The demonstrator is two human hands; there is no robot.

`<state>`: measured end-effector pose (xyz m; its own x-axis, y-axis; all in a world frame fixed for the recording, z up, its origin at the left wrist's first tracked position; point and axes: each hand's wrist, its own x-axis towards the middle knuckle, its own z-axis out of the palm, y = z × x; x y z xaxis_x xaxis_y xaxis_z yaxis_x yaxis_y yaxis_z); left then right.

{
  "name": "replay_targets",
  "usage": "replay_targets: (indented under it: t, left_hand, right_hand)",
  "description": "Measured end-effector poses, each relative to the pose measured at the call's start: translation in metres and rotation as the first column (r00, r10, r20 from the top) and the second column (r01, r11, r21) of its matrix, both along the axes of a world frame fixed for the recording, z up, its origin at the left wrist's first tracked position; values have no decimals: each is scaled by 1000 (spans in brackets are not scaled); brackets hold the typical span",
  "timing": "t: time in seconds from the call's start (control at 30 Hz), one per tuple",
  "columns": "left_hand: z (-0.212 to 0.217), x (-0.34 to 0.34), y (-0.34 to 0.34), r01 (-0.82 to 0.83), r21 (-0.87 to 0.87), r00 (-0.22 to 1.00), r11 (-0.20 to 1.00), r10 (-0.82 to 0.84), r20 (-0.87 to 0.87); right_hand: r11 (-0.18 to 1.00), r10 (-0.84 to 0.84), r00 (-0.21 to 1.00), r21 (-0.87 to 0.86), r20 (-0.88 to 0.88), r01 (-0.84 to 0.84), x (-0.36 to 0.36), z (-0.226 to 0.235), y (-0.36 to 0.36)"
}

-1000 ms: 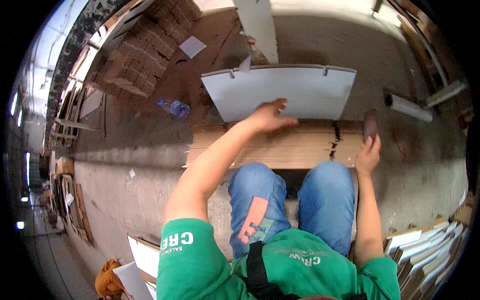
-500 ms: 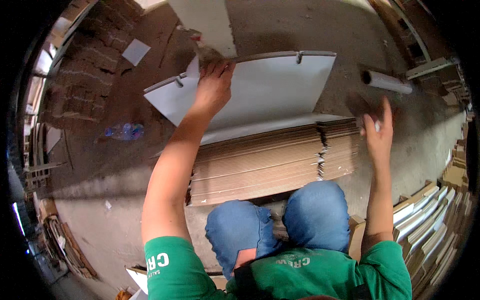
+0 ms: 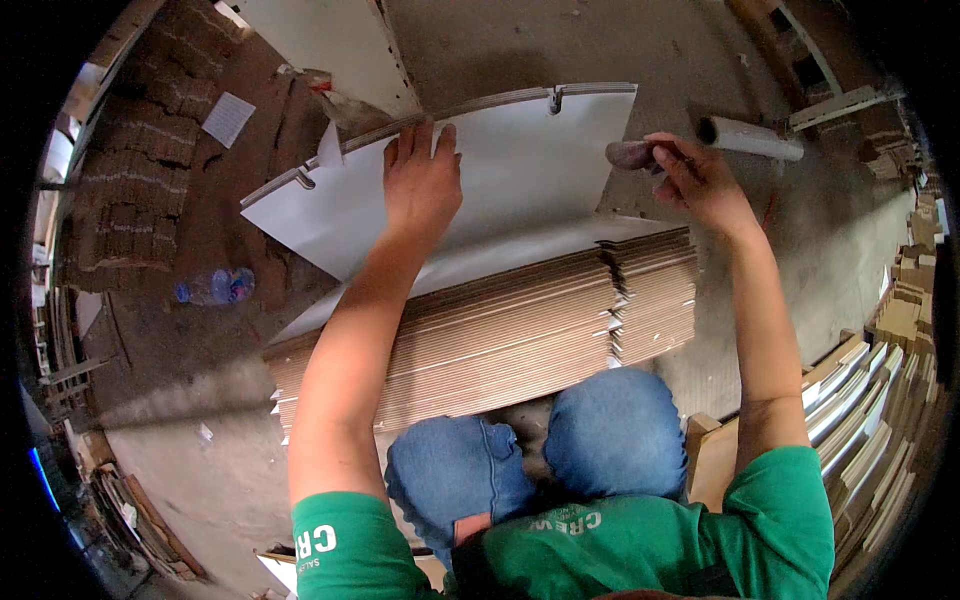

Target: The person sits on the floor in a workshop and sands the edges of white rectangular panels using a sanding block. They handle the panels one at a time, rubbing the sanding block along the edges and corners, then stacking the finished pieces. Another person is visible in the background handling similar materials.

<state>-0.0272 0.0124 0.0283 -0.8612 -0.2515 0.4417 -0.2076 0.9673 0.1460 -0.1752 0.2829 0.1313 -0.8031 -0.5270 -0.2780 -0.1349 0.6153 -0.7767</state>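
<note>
My left hand [image 3: 422, 185] lies flat with its fingers apart on a white cardboard sheet [image 3: 530, 165], the fingertips near its far edge. The sheet has notches along that edge, where several layers show. It slants up behind a thick stack of flattened brown cardboard [image 3: 490, 340], whose cut edges face my knees. Beyond the sheet's right end, my right hand [image 3: 705, 190] is closed on a small rounded greyish object [image 3: 630, 155], held off the sheet. What kind of thing this is I cannot make out.
A plastic bottle [image 3: 217, 287] lies on the floor to the left, with a paper sheet [image 3: 229, 120] farther off. A white roll [image 3: 755, 138] rests at the far right. Layered cardboard [image 3: 135, 190] is piled on the left, and more sheets [image 3: 870, 450] stand at the near right.
My right hand has moved from beside the stack, finger pointing, up and inward to the sheet's right end. The left hand stays at the sheet, fingers now more spread. The view has shifted slightly.
</note>
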Motion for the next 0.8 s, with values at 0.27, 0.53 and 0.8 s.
replay_targets:
  t: [0.27,0.53,0.8]
  left_hand:
    - [5,4,4,3,-131,999,991,4,48]
    - [31,-16,20,52,47,991,998,-58,123]
    - [19,-31,26,53,217,963,975,-107,246]
  right_hand:
    - [967,237,802,214,-548,-139,-1,-3,8]
    - [850,475,757,458,-449,-262,1,-35,-37]
    - [972,228,774,183,-590,-147,6,-59,-70]
